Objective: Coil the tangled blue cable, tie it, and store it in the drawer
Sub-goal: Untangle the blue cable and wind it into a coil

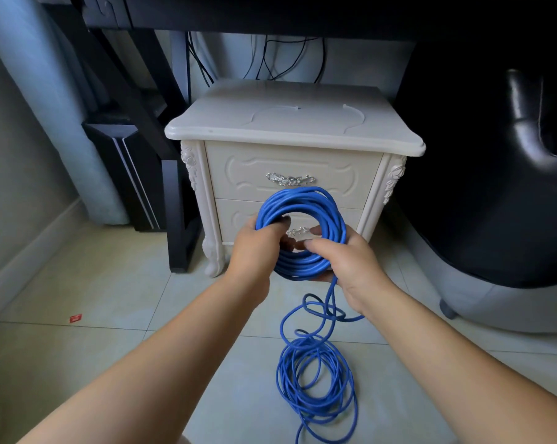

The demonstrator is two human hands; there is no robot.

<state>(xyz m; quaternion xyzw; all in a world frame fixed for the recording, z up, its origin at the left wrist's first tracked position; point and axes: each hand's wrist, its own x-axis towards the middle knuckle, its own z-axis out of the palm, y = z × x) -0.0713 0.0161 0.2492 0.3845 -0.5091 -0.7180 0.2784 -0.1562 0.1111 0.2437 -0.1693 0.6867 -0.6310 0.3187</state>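
Fingers of our left hand (258, 248) curl through the centre of the coiled part of the round-sheathed blue cable (302, 232), clenched around the coil's left side. Our right hand (341, 261) clasps the coil's lower right side, thumb lying across the top of the strands and the other fingers wrapped beneath.

We hold the coil upright in the air, in front of the lower drawer (290, 219) of the cream-white carved bedside cabinet (290, 129), so that it covers part of that drawer's face and nearly reaches the ornate silver handle (290, 179) of the upper drawer (290, 169). Both drawers are closed. From the bottom of the coil one strand drops past our right wrist to the pale tiled floor (110, 283), where the rest of the cable lies in a loose, overlapping heap (315, 379) between our forearms, near the lower edge of the view.

Left of the heap the tiles lie open as far as the skirting, with only a small red scrap (75, 318) on them. A dark wooden desk frame (174, 200) stands tight against the cabinet's left side, and a black glossy chair (495, 174) crowds its right side, its base close to our right arm. Thin black wires (277, 59) hang behind the cabinet's back edge.
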